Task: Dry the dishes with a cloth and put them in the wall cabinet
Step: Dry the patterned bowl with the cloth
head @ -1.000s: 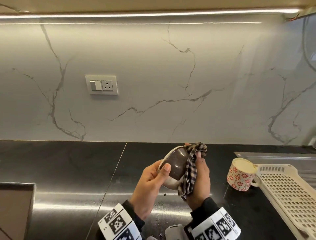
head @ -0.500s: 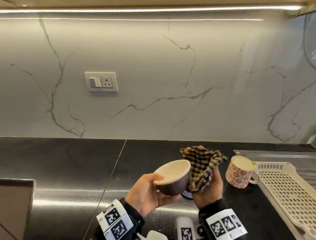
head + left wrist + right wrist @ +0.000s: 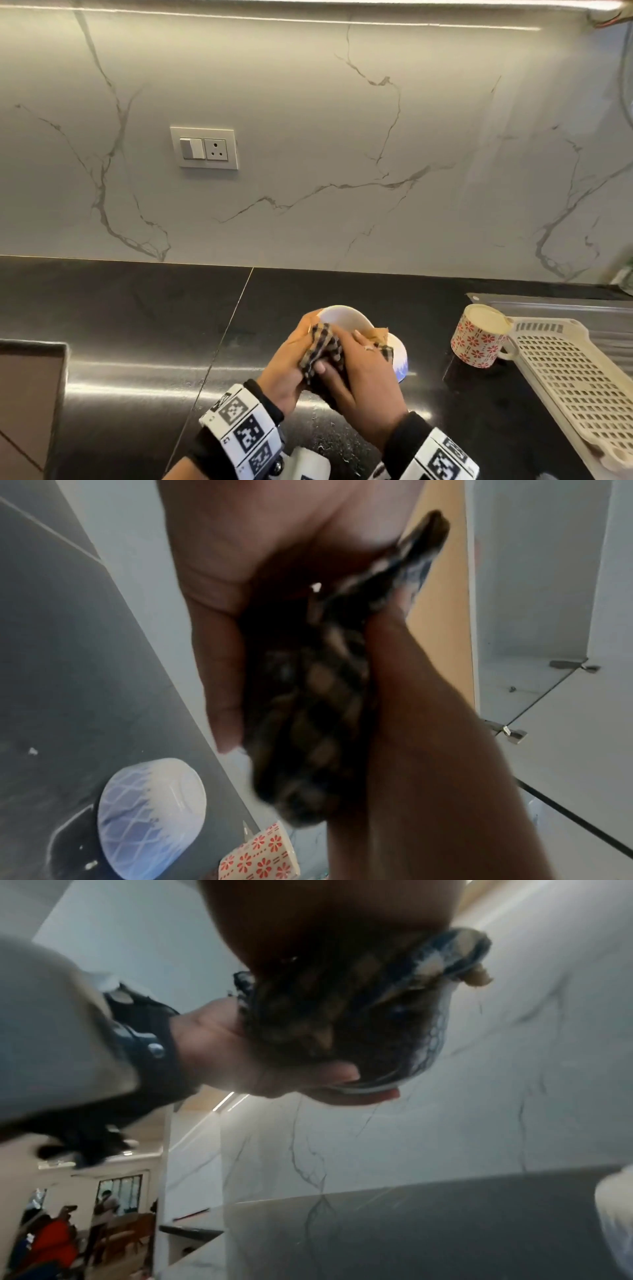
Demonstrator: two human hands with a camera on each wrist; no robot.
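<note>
I hold a bowl (image 3: 342,317), brown outside and white inside, low over the black counter (image 3: 137,342). My left hand (image 3: 298,349) grips its left side. My right hand (image 3: 359,366) lies over the bowl from the right and grips a checked cloth (image 3: 322,349) bunched against it. Most of the bowl is hidden by my hands and the cloth. In the left wrist view the cloth (image 3: 325,685) is squeezed between my left palm and my right hand. The right wrist view shows the cloth (image 3: 325,1015) under my right hand.
A blue-and-white bowl (image 3: 401,359) sits upside down on the counter just behind my right hand. A floral mug (image 3: 479,337) stands to the right, beside a cream plastic drying rack (image 3: 565,383). A socket plate (image 3: 203,148) is on the marble wall. A glass shelf (image 3: 548,696) shows above.
Half a second ago the cloth was lifted clear to the right of the upright bowl. Now my right hand has brought the cloth down onto the bowl, and both hands have closed together.
</note>
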